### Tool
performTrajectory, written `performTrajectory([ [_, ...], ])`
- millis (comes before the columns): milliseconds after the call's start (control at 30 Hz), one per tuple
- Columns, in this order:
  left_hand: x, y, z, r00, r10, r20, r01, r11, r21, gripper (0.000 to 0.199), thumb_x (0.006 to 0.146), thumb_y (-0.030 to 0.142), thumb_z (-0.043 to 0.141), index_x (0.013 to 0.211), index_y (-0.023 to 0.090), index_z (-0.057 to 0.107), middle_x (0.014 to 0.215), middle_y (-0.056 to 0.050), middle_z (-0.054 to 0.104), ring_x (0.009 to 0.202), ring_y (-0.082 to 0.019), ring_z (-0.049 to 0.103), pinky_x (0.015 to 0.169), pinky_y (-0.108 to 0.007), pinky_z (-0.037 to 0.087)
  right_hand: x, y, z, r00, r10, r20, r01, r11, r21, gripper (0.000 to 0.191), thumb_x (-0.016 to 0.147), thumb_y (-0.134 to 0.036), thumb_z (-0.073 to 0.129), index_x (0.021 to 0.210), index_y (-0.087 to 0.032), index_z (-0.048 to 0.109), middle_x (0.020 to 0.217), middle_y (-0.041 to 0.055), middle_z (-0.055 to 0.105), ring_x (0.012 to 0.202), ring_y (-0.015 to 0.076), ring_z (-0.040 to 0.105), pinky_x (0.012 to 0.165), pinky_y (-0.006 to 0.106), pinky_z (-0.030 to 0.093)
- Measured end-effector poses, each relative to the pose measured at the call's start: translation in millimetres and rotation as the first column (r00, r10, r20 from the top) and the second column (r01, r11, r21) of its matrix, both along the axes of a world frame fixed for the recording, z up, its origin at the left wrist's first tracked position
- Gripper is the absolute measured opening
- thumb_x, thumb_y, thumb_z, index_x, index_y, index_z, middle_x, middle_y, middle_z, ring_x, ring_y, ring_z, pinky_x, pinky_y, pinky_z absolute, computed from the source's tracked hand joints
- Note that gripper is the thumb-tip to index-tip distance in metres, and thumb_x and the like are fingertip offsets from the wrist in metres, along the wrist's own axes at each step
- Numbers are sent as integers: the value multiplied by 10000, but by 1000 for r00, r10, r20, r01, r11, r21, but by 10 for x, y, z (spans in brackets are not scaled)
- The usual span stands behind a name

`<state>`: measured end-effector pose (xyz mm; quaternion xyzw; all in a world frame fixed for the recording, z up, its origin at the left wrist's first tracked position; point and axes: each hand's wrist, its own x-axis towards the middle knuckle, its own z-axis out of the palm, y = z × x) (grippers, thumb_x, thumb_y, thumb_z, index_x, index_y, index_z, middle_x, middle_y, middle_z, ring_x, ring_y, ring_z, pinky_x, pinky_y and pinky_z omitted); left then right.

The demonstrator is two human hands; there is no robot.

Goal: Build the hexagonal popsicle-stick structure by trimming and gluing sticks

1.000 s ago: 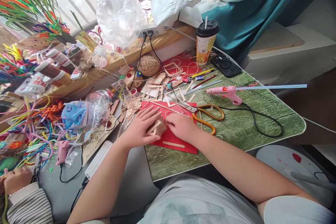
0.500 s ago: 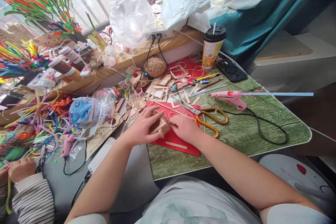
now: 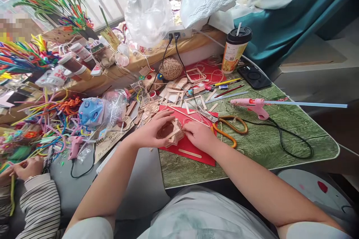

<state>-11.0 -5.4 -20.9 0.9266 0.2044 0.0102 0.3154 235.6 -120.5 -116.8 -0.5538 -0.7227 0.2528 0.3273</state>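
Observation:
A small box of stacked wooden sticks point(image 3: 174, 135), open at its top, stands over a red sheet point(image 3: 203, 157). My left hand point(image 3: 153, 129) curves around the box's left side, thumb at the near edge and fingers at the far edge. On the right of the box, my right hand point(image 3: 198, 134) has its fingers curled in beside the wall; what they pinch, if anything, is too small to tell. One loose stick point(image 3: 190, 153) lies on the red sheet. Orange-handled scissors point(image 3: 230, 129) rest right of my right hand.
A pink glue gun point(image 3: 256, 107) with a long glue stick and black cord lies at the right. Behind are a paper cup point(image 3: 235, 52), a phone point(image 3: 254, 76), and a twine ball point(image 3: 170, 68). At far left, another person's hands point(image 3: 28, 168) hold a pipe cleaner.
The camera view has shifted a little. My left fingers have come down around the box, uncovering more of its open top. My right hand stays beside it.

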Motion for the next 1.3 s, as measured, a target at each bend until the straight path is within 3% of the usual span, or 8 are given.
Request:
performTrajectory([
  [133, -47, 132, 8, 992, 114, 49, -97, 956, -278, 686, 1020, 370, 521, 1690, 319, 385, 1822, -40, 224, 1699, -358, 168, 1367, -590, 269, 9, 2, -22, 1000, 0, -1, 0, 1000, 7, 191, 1004, -102, 596, 1024, -201, 758, 991, 67, 768, 967, 227, 676, 866, 325, 474],
  [300, -47, 164, -27, 943, 261, 206, -83, 785, -614, 673, 1042, 488, 380, 1686, 292, 395, 1817, -15, 256, 1670, -361, 274, 1345, -583, 327, 2, -4, -57, 1000, -5, 3, 5, 1000, 12, 209, 992, -96, 604, 1066, -213, 761, 1059, 67, 782, 1017, 236, 693, 876, 327, 474],
  [467, -36, 120, -19, 929, 309, 202, -87, 716, -693, 669, 1037, 480, 379, 1676, 283, 413, 1789, -23, 333, 1628, -349, 371, 1329, -561, 363, 0, -7, -59, 1000, -14, 23, 14, 1000, 4, 196, 999, -108, 606, 1058, -210, 763, 1048, 65, 783, 1017, 240, 695, 865, 329, 470],
  [600, -61, 123, -15, 956, 267, 122, -160, 822, -547, 664, 1049, 493, 421, 1683, 299, 385, 1743, -61, 419, 1593, -354, 427, 1294, -572, 415, 0, 0, -47, 1000, -12, 13, 12, 1000, 15, 195, 1003, -106, 608, 1057, -213, 762, 1052, 59, 788, 1007, 226, 693, 864, 319, 464],
  [700, -18, 80, 1, 989, 143, 43, -128, 960, -251, 691, 1018, 491, 568, 1666, 298, 425, 1751, -82, 390, 1637, -350, 345, 1339, -559, 346, -6, 3, -15, 1000, -11, 8, 11, 1000, 6, 182, 1016, -119, 603, 1039, -203, 763, 1045, 69, 787, 987, 219, 689, 856, 315, 461],
  [767, 44, 22, 22, 998, 50, -44, -53, 997, -54, 805, 973, 522, 664, 1688, 269, 394, 1774, -116, 333, 1667, -373, 264, 1366, -580, 273, -11, 2, 12, 1000, -11, 26, 11, 1000, -5, 180, 1022, -126, 598, 1021, -196, 764, 1014, 72, 782, 967, 220, 682, 840, 317, 456],
  [900, 146, -61, 67, 976, 5, -216, 18, 994, 105, 1015, 932, 585, 723, 1748, 228, 236, 1816, -151, 205, 1694, -410, 147, 1373, -629, 191, -17, -1, 48, 997, -20, 76, 22, 999, -27, 194, 1031, -131, 586, 993, -196, 764, 978, 69, 773, 945, 220, 670, 822, 319, 439],
  [1300, 184, -7, 75, 958, -47, -284, 90, 986, 140, 1124, 843, 475, 789, 1752, 180, 197, 1813, -163, 204, 1689, -421, 140, 1369, -604, 220, -3, -8, 21, 994, -9, 113, 11, 1000, -25, 189, 1054, -168, 563, 996, -197, 740, 1015, 74, 755, 980, 217, 665, 846, 314, 436],
])
